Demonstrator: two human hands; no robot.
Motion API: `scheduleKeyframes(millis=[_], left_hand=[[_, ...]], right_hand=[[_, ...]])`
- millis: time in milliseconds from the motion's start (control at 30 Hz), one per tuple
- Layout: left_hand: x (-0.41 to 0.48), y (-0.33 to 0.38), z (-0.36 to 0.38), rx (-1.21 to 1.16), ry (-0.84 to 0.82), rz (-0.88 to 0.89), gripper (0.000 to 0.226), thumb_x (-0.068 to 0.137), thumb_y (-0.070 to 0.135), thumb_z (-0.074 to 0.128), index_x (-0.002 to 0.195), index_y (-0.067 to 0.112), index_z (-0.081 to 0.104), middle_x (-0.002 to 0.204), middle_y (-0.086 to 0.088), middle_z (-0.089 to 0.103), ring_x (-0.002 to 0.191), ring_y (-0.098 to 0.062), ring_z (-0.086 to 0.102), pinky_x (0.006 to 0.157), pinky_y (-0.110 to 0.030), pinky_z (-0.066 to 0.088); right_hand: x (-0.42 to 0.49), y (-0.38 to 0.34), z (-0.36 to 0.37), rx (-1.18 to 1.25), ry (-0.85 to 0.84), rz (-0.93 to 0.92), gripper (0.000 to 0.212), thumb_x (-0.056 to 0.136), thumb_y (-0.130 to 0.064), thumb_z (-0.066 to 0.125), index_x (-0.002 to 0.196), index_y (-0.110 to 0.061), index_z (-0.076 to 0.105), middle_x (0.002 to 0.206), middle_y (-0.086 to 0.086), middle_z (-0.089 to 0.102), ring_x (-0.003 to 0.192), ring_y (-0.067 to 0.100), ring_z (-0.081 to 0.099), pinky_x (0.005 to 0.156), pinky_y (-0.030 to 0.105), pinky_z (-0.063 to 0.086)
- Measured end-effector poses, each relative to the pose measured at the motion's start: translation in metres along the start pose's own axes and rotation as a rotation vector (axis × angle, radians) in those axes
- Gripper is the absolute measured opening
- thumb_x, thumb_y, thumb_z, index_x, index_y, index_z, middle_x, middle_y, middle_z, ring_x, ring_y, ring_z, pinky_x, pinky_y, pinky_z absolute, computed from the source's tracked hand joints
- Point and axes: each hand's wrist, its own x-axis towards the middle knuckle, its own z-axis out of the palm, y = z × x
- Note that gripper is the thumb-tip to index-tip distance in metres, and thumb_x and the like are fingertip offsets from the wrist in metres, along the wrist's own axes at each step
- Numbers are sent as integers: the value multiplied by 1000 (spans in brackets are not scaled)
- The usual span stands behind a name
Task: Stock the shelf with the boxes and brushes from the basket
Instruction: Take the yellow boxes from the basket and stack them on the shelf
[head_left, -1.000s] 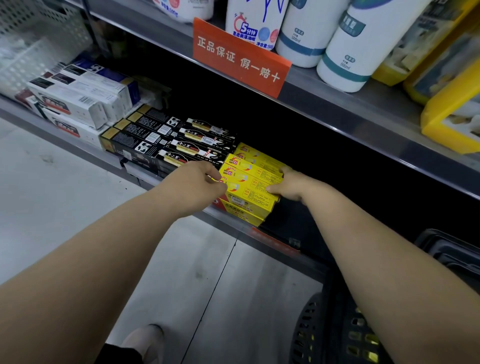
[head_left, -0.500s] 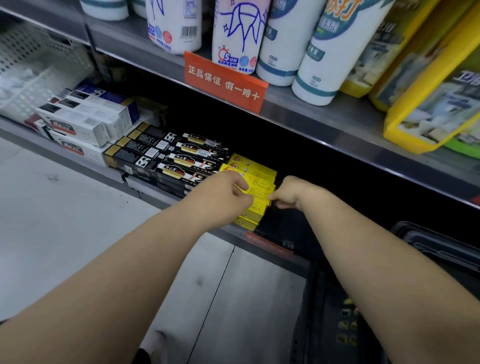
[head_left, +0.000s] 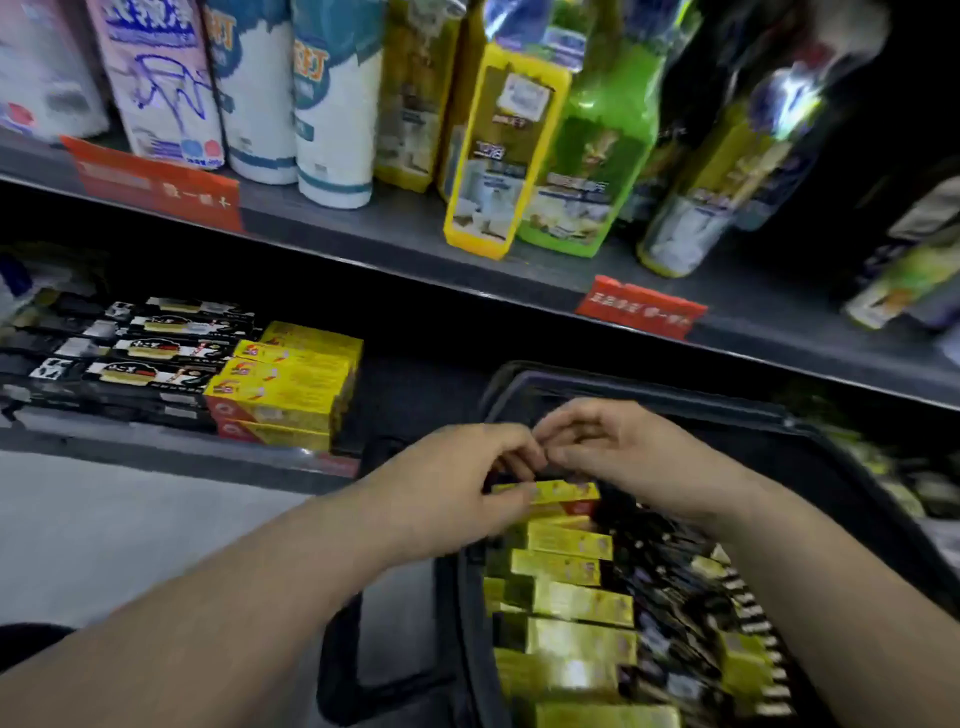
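Observation:
A black basket (head_left: 649, 395) stands in front of the lower shelf (head_left: 410, 395). Several yellow boxes (head_left: 576, 603) lie in a row inside it, with dark packs (head_left: 691, 587) beside them on the right. My left hand (head_left: 457, 483) pinches the left end of the topmost yellow box (head_left: 561, 492), thumb in front and fingers behind. My right hand (head_left: 623, 457) curls over that box's far edge, its fingertips meeting the left hand's. The view is blurred, so the right hand's hold is unclear. On the shelf, a stack of yellow boxes (head_left: 291, 384) sits beside rows of black boxes (head_left: 140, 358).
The upper shelf (head_left: 395, 234) carries white, yellow and green bottles and two red price tags (head_left: 641, 306). A bare stretch of lower shelf lies between the yellow stack and the basket. Grey floor (head_left: 104, 530) is at the lower left.
Both hands have left the yellow stack on the shelf and moved right and down into the basket. The view has swung right with them.

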Motion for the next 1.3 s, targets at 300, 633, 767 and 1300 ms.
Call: scheduleKeyframes(millis=[300,633,767,1300], left_hand=[[-4,32,85,248,-413,91,25,92,39,51,116,34,55,112,21,58,102,-2,53,88,-25,45],[-5,24,96,371,-478,-70,27,91,40,52,116,34,53,98,24,51,102,-3,53,85,-23,45],[-2,24,97,367,-521,-147,32,91,43,51,119,28,55,107,20,55,107,-5,53,88,-23,44],[10,26,111,-696,-10,-681,27,88,32,62,106,13,55,93,-4,71,90,-20,65,90,-41,51]], right_hand=[[-93,152,9,-528,-278,338,22,90,-25,58,111,-30,53,106,-6,54,90,8,54,73,20,43],[-53,190,49,-660,-239,288,80,84,-37,66,147,-22,20,141,8,40,125,27,42,94,32,39],[-52,176,44,-901,-143,211,56,86,-37,62,136,-21,43,125,8,48,117,29,47,86,36,44],[-105,91,28,-229,-166,253,50,76,-42,72,117,-23,52,112,-8,59,92,5,60,75,19,49]])
